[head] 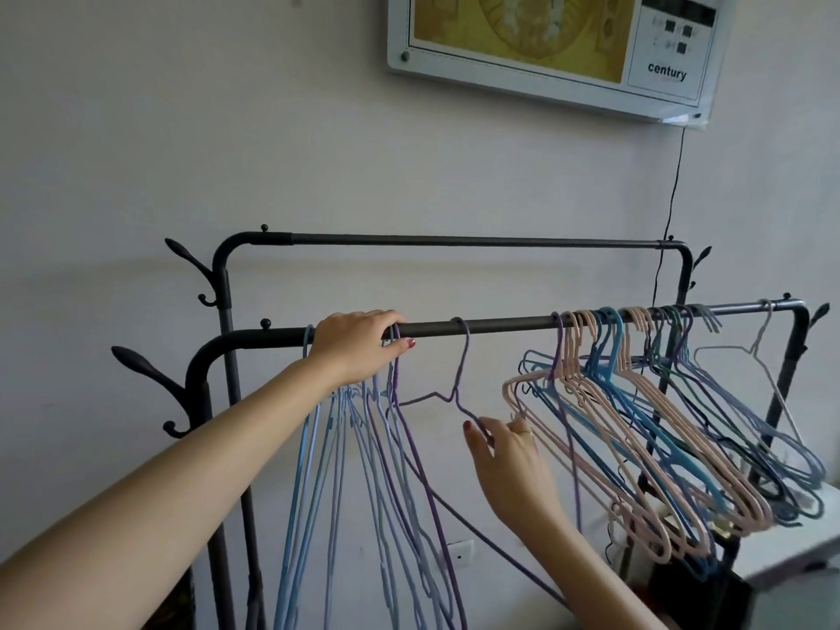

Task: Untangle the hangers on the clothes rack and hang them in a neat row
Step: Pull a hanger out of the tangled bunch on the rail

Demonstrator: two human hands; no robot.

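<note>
- While a lone purple wire hanger (456, 384) hangs mid-way along the front dark metal rack rail (500, 323), the right hand (509, 452) pinches its lower shoulder wire.
- Left hand (359, 345) curls over the rail, fingers closed around the hooks of a blue and lilac hanger bunch (363, 484).
- Pink, blue and grey hangers (659, 416) crowd the rail's right end.

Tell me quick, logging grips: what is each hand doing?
Left hand: closed over the front rail and hanger hooks there.
Right hand: fingers pinching the lone purple hanger.
</note>
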